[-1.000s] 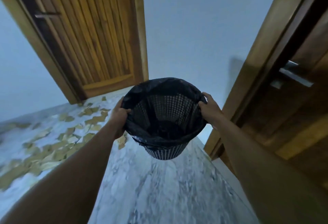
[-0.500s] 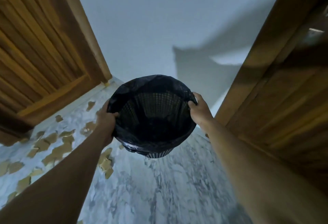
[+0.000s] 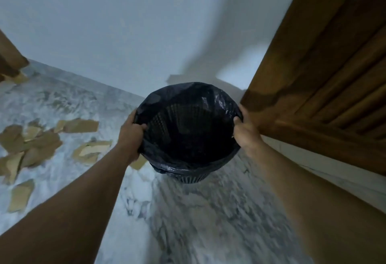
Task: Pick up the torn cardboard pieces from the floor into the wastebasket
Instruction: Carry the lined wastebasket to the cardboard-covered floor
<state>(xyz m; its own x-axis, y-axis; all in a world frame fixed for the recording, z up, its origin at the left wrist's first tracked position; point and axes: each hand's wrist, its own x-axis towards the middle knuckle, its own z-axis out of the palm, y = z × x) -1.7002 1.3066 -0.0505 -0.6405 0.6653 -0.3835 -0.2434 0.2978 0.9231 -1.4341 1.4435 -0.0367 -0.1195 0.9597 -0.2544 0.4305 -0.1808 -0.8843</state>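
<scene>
A black mesh wastebasket point(image 3: 189, 130) lined with a dark plastic bag hangs in front of me, held above the marble floor. My left hand point(image 3: 130, 136) grips its left rim with the thumb hooked inside. On the opposite rim my right hand point(image 3: 246, 133) grips the same way. The inside of the basket looks dark, and I cannot see anything in it. Several torn brown cardboard pieces point(image 3: 31, 144) lie scattered on the floor at the left, and one piece point(image 3: 139, 164) shows just under my left wrist.
A wooden door point(image 3: 325, 79) stands close on the right, its lower edge next to my right hand. A pale wall point(image 3: 135, 33) runs behind the basket. Part of a second wooden door frame point(image 3: 9, 58) shows at the far left. The grey-white marble floor point(image 3: 198, 222) stretches toward me.
The view has swung right and down. The basket has dropped closer to the floor, still held by both hands. The left door has slid nearly out of view and the cardboard looks nearer.
</scene>
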